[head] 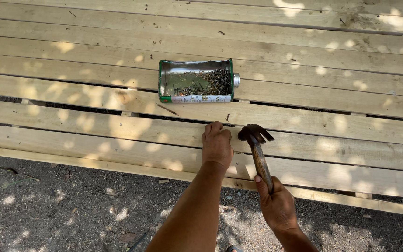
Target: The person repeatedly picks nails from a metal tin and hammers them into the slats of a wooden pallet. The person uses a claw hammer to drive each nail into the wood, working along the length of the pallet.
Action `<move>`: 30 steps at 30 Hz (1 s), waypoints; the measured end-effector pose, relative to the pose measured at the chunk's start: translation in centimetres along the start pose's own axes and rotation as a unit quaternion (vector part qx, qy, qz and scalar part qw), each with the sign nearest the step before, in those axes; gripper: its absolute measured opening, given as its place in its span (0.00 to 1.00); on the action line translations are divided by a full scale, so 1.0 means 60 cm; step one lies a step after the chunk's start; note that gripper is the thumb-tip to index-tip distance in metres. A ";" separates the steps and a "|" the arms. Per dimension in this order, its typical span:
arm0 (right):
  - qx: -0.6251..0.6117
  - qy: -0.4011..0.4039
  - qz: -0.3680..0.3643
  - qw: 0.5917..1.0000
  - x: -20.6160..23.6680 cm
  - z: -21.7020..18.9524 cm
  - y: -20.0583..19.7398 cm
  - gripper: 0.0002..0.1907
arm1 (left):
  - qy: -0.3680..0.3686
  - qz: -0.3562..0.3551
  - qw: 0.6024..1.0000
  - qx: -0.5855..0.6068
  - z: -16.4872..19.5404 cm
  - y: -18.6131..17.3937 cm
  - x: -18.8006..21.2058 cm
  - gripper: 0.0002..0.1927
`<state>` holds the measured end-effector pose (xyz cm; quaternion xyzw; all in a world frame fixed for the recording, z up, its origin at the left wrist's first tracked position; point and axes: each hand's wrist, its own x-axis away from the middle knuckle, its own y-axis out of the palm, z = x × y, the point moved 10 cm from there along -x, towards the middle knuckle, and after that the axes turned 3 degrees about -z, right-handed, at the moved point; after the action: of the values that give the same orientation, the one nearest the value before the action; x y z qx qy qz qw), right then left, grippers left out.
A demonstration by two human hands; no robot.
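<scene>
Your left hand (217, 145) rests knuckles-up on a plank (117, 128), fingers curled shut at the plank's far edge; whether they pinch anything, you cannot tell. Your right hand (277, 205) has its fingers wrapped around the wooden handle of one hammer (257, 147), its dark claw head just beside your left hand, over the same plank. One cut-open can (197, 81) lies on its side two planks farther off, with a heap of nails (208, 84) inside. Bare ground (71, 210) lies below the planks.
</scene>
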<state>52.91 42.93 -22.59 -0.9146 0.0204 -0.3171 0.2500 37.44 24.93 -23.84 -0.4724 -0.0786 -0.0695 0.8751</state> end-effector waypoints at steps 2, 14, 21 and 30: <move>-0.009 -0.001 0.005 1.000 -0.005 -0.003 -0.004 0.23 | 0.072 0.087 0.993 -0.030 0.018 -0.035 0.009 0.21; 0.015 0.040 0.022 0.999 -0.002 -0.001 -0.023 0.25 | 0.010 -0.027 0.997 -0.073 0.015 -0.037 -0.003 0.28; 0.082 0.054 0.040 0.994 0.009 -0.006 -0.031 0.25 | -0.019 -0.065 0.995 -0.070 0.012 -0.035 -0.005 0.28; 0.065 0.078 0.014 0.995 0.006 -0.002 -0.031 0.27 | -0.037 -0.076 0.994 -0.063 0.010 -0.034 -0.019 0.24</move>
<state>52.90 44.42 -21.45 -0.8683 0.0321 -0.3850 0.3112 35.86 24.36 -22.07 -0.5216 -0.1423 -0.1225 0.8323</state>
